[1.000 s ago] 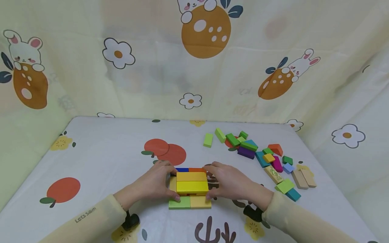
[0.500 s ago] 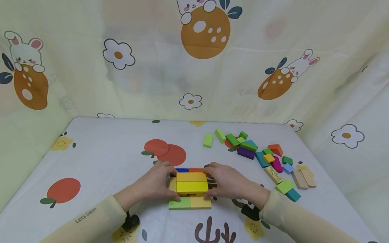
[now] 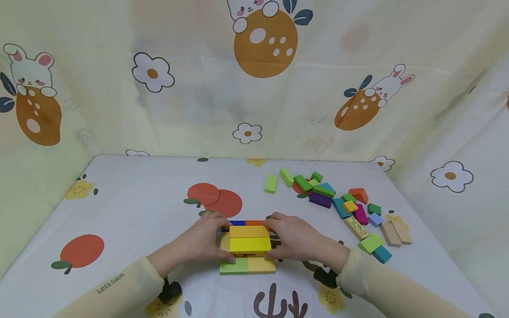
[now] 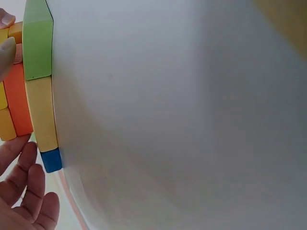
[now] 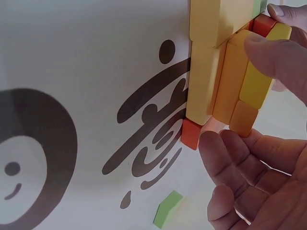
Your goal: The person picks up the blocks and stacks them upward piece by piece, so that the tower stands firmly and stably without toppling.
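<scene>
A low build of coloured wooden blocks sits in the middle of the head view. Its top bears a yellow block (image 3: 249, 245) in front and an orange-yellow block (image 3: 248, 232) behind. Lower down lie a green block (image 3: 233, 266) and a tan block (image 3: 261, 265) at the front, with blue (image 3: 237, 223) and orange (image 3: 253, 223) blocks at the back. My left hand (image 3: 203, 238) grips the upper blocks' left end, thumb in front and fingers behind. At the right end my right hand (image 3: 296, 238) pinches them likewise. Palms and thumbs hide parts of both ends.
Loose blocks lie scattered at the back right, among them a purple block (image 3: 320, 200), a red-orange block (image 3: 358, 195), a light green block (image 3: 371, 243) and a tan plank (image 3: 391, 234). A printed white cloth (image 3: 139, 212) covers the table, and a patterned curtain (image 3: 191, 110) rises behind it.
My right hand has shifted slightly left, its thumb further in along the yellow block. The left hand keeps its hold, and the blocks stay put. The head view has tilted a little.
</scene>
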Motion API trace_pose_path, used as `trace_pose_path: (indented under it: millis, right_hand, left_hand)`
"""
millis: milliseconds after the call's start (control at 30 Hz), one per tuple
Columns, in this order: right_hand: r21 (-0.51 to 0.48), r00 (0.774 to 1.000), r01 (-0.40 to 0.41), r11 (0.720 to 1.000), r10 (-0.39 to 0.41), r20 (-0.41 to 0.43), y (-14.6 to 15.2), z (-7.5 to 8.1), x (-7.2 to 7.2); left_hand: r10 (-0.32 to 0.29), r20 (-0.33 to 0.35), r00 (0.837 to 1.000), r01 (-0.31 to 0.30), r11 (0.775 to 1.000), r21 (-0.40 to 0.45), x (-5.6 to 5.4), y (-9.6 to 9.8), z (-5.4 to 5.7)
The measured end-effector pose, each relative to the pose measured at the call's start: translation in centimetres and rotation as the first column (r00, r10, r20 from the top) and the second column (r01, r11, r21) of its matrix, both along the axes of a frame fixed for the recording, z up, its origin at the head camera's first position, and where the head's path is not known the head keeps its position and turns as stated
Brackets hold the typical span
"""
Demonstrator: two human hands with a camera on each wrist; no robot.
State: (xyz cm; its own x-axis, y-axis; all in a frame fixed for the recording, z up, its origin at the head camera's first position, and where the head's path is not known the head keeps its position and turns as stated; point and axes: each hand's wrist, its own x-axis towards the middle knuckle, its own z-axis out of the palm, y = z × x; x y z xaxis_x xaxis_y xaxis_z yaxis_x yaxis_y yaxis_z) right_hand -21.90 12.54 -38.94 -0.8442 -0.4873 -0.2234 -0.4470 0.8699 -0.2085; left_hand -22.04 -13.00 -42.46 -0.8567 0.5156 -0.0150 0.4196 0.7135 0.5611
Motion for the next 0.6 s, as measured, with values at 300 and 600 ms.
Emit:
trace_pose_path:
  millis: [300, 600]
  right_hand:
    - [0.017, 1.0, 0.003, 1.0, -0.003, 0.005, -0.3, 0.14, 0.0]
    - [0.003, 1.0, -0.023, 1.0, 0.023, -0.009, -0.17, -0.06, 0.06]
  left_hand:
    - [-0.009, 0.019, 1.0, 0.009, 1.0, 0.027, 0.02, 0.04, 0.06]
    - [-0.022, 0.005, 1.0, 0.022, 0.999, 0.033, -0.13, 0.34, -0.21]
